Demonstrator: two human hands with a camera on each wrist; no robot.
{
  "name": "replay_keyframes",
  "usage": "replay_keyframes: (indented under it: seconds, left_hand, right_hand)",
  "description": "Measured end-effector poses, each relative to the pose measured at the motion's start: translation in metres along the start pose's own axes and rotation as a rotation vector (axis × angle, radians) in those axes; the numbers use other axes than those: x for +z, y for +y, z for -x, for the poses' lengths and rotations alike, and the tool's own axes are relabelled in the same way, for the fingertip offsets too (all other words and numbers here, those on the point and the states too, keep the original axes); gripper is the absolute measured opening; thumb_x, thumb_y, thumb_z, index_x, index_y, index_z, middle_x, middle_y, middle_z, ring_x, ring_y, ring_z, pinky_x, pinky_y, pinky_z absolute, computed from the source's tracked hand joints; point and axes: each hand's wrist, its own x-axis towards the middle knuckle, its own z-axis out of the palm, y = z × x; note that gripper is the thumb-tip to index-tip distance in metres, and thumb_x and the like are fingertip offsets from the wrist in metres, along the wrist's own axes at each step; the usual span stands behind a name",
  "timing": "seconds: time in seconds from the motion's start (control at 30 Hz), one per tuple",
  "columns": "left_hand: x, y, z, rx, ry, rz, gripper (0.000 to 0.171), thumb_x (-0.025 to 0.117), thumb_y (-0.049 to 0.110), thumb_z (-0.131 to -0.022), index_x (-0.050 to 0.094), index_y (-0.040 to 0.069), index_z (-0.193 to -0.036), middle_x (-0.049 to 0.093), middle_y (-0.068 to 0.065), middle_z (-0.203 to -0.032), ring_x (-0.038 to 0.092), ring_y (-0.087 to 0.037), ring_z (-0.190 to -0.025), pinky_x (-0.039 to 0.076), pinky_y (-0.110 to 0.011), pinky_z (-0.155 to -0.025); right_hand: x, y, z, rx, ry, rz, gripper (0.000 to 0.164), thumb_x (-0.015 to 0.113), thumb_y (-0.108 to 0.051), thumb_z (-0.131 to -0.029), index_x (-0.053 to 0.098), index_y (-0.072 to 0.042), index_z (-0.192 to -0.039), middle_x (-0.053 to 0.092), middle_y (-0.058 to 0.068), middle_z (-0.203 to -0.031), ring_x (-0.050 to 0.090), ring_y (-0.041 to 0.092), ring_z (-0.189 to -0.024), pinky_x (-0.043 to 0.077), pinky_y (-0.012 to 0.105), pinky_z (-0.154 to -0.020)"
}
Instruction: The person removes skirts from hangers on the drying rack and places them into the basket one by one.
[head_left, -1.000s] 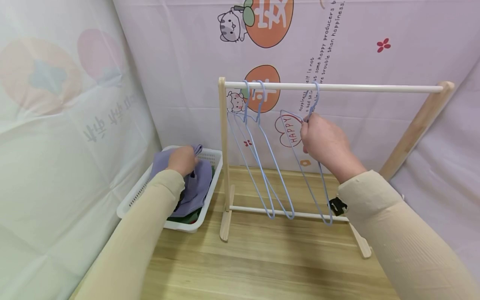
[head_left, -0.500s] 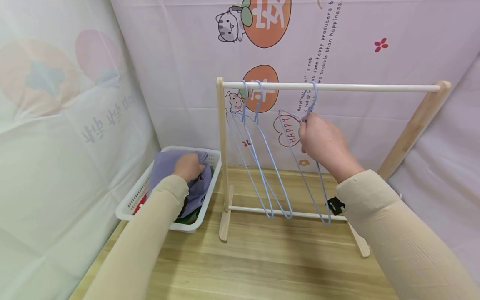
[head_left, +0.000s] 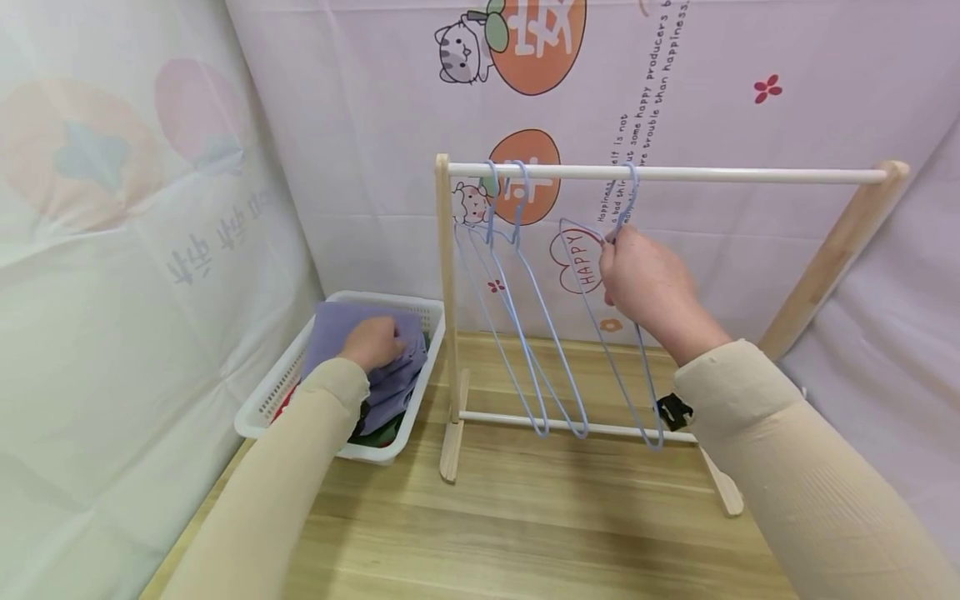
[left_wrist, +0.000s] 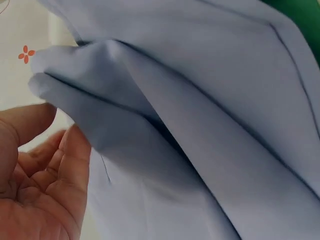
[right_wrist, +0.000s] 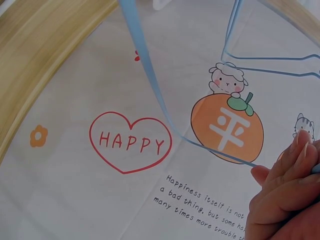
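A folded purple-grey garment (head_left: 337,333) lies on top in the white basket (head_left: 251,421) at the left. My left hand (head_left: 372,343) is over it; in the left wrist view, thumb and fingers stand apart with their tips at the edge of a fold in the cloth (left_wrist: 125,100). My right hand (head_left: 647,271) grips a blue clothes hanger (head_left: 592,321) just below its hook, which sits over the rack's white top rail (head_left: 750,175). In the right wrist view, the hanger's blue arm (right_wrist: 145,60) runs down to my curled fingers.
Two more blue hangers (head_left: 551,333) hang near the rack's left wooden post (head_left: 446,275). Red and green cloth shows under the garment. The rack stands on a wooden table (head_left: 540,517), with a printed cloth backdrop (head_left: 360,125) behind and at the sides.
The garment's raised upper edge has come down and lies flatter and wider in the basket. My left hand has shifted slightly over it. My right hand stays on the hanger.
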Motion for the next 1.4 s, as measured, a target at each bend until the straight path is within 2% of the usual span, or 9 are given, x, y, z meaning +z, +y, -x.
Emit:
replay_keyframes:
  seconds: [0.1, 0.2, 0.3, 0.53, 0.7, 0.87, 1.0, 1.23, 1.4]
  left_hand:
    - [-0.002, -0.005, 0.003, 0.006, -0.024, -0.010, 0.026, 0.064, 0.016, -0.095, 0.060, 0.009, -0.071, 0.056, -0.001, -0.069, 0.049, -0.018, -0.064, 0.042, -0.035, -0.062]
    - [0.001, -0.011, 0.006, 0.021, -0.043, -0.035, 0.018, 0.066, 0.021, -0.095, 0.075, 0.006, -0.093, 0.073, -0.007, -0.093, 0.064, -0.023, -0.083, 0.054, -0.042, -0.080]
    - [0.005, -0.014, 0.009, 0.035, -0.078, -0.050, 0.026, 0.066, 0.023, -0.096, 0.076, 0.004, -0.112, 0.075, -0.012, -0.112, 0.068, -0.028, -0.098, 0.054, -0.049, -0.092]
    - [-0.013, -0.025, 0.021, 0.052, -0.074, -0.096, 0.014, 0.067, 0.020, -0.093, 0.074, 0.008, -0.090, 0.071, -0.004, -0.089, 0.062, -0.021, -0.081, 0.053, -0.041, -0.077]
    - [-0.034, -0.046, 0.036, 0.016, -0.040, -0.151, 0.032, 0.063, 0.013, -0.088, 0.049, 0.015, -0.060, 0.048, 0.000, -0.063, 0.048, -0.020, -0.062, 0.041, -0.035, -0.060]
    - [-0.045, -0.072, 0.053, -0.057, -0.009, -0.165, 0.017, 0.062, 0.014, -0.089, 0.062, 0.004, -0.075, 0.068, -0.019, -0.089, 0.062, -0.031, -0.077, 0.054, -0.048, -0.071]
    - [-0.048, -0.087, 0.063, -0.103, 0.004, -0.140, 0.017, 0.062, 0.014, -0.086, 0.066, -0.002, -0.088, 0.070, -0.026, -0.103, 0.065, -0.036, -0.085, 0.056, -0.053, -0.076]
    - [-0.048, -0.096, 0.074, -0.106, -0.115, -0.112, 0.034, 0.069, 0.028, -0.087, 0.065, -0.006, -0.093, 0.071, -0.023, -0.095, 0.065, -0.032, -0.079, 0.055, -0.047, -0.073]
    - [-0.043, -0.100, 0.079, -0.153, -0.268, 0.057, 0.034, 0.070, 0.030, -0.092, 0.060, -0.001, -0.085, 0.063, -0.011, -0.063, 0.057, -0.016, -0.051, 0.049, -0.030, -0.053]
  right_hand:
    - [-0.001, 0.000, 0.000, 0.001, -0.003, -0.002, 0.041, 0.027, -0.028, -0.111, 0.052, 0.001, -0.127, 0.070, 0.012, -0.082, 0.061, 0.028, -0.067, 0.043, 0.039, -0.055]
    - [-0.001, 0.000, 0.000, 0.002, -0.002, 0.001, 0.042, 0.027, -0.028, -0.111, 0.052, 0.001, -0.127, 0.070, 0.012, -0.082, 0.061, 0.028, -0.068, 0.044, 0.039, -0.056]
    - [-0.001, -0.001, 0.000, 0.000, -0.002, 0.006, 0.042, 0.026, -0.028, -0.111, 0.053, 0.001, -0.126, 0.071, 0.012, -0.082, 0.061, 0.028, -0.068, 0.044, 0.040, -0.057]
    - [-0.001, -0.001, 0.000, -0.009, -0.006, -0.005, 0.042, 0.026, -0.027, -0.111, 0.053, 0.001, -0.128, 0.070, 0.012, -0.082, 0.060, 0.028, -0.068, 0.043, 0.039, -0.056]
    - [-0.001, 0.000, 0.000, -0.011, -0.005, -0.010, 0.043, 0.027, -0.027, -0.110, 0.053, 0.001, -0.128, 0.071, 0.012, -0.082, 0.062, 0.029, -0.071, 0.043, 0.040, -0.058]
    - [-0.001, -0.001, 0.002, -0.014, -0.008, -0.011, 0.043, 0.026, -0.027, -0.110, 0.054, 0.002, -0.127, 0.071, 0.013, -0.081, 0.062, 0.029, -0.069, 0.043, 0.039, -0.056]
    - [-0.002, -0.002, 0.003, -0.009, -0.008, -0.014, 0.043, 0.026, -0.026, -0.110, 0.053, 0.002, -0.126, 0.071, 0.013, -0.081, 0.061, 0.029, -0.068, 0.043, 0.039, -0.055]
    - [-0.002, -0.001, 0.003, -0.002, -0.012, -0.007, 0.043, 0.025, -0.027, -0.110, 0.053, 0.002, -0.126, 0.071, 0.013, -0.083, 0.063, 0.030, -0.070, 0.043, 0.040, -0.056]
    - [-0.002, -0.002, 0.003, -0.003, -0.018, -0.009, 0.044, 0.025, -0.028, -0.110, 0.052, 0.002, -0.129, 0.072, 0.013, -0.084, 0.062, 0.030, -0.071, 0.043, 0.039, -0.057]
